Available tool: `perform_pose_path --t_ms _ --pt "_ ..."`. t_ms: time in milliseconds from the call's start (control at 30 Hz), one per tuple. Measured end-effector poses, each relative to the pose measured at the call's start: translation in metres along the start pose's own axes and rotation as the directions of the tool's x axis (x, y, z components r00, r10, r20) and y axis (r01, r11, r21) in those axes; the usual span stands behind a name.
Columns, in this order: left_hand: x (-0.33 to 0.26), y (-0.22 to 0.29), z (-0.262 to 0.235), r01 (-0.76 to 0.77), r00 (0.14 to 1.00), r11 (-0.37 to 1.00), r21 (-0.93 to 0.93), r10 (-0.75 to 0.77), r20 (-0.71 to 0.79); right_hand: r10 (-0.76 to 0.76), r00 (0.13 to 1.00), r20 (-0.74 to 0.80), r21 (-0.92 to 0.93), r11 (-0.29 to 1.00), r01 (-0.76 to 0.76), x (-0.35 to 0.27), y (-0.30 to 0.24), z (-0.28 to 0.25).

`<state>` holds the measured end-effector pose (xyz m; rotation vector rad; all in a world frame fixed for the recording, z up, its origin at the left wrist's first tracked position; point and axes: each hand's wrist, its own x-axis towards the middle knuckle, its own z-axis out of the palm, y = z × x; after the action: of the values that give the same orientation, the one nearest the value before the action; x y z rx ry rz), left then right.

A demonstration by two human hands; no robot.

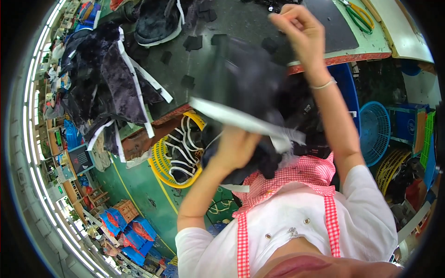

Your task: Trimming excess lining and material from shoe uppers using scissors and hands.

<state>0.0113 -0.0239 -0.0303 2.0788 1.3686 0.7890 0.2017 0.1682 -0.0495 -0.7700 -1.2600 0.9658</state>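
A black fabric piece point(245, 78) with a white edge strip hangs over the front of the table, smeared by motion. My left hand point(237, 147) grips it near the white strip; the fingertips are partly hidden by the fabric. My right hand point(302, 33) is raised above the table, to the right of the piece and apart from it. Its fingers are curled in with the thumb against them, and whatever they hold, if anything, is too small to make out. Dark fabric point(259, 162) lies below my left hand, over the red checked apron point(287, 178).
Small black scraps point(193, 43) lie on the dark tabletop point(181, 60). Fuzzy black pieces with white strips point(116, 83) drape over its left edge. Scissors point(362, 21) lie at the far right. A yellow basket point(160, 160) holds white-edged pieces; blue baskets point(372, 134) stand right.
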Motion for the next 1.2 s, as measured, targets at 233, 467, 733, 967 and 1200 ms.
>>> perform_pose_path --t_ms 233,467,733,967,1200 --pt "0.022 -0.01 -0.02 0.018 0.776 0.815 -0.58 -0.377 -0.505 -0.185 0.975 -0.125 0.136 0.97 0.201 -0.03 -0.08 -0.024" --pt "0.025 -0.014 -0.014 0.063 0.842 0.586 -0.808 -0.466 -0.272 -0.127 0.891 0.435 -0.397 0.861 0.316 -0.059 -0.074 0.033" --pt "0.021 -0.025 -0.015 0.021 0.813 0.18 -0.983 -0.575 -0.087 -0.087 0.859 0.505 -0.359 0.884 0.301 -0.069 -0.068 0.036" --pt "0.029 -0.017 -0.01 -0.005 0.829 0.177 -0.984 -0.55 -0.103 -0.055 0.906 0.421 -0.398 0.886 0.239 -0.071 -0.068 0.044" --pt "0.03 -0.003 -0.015 0.3 0.809 0.66 -0.688 -0.559 -0.184 -0.116 0.926 0.359 -0.37 0.893 0.256 -0.072 -0.061 0.047"
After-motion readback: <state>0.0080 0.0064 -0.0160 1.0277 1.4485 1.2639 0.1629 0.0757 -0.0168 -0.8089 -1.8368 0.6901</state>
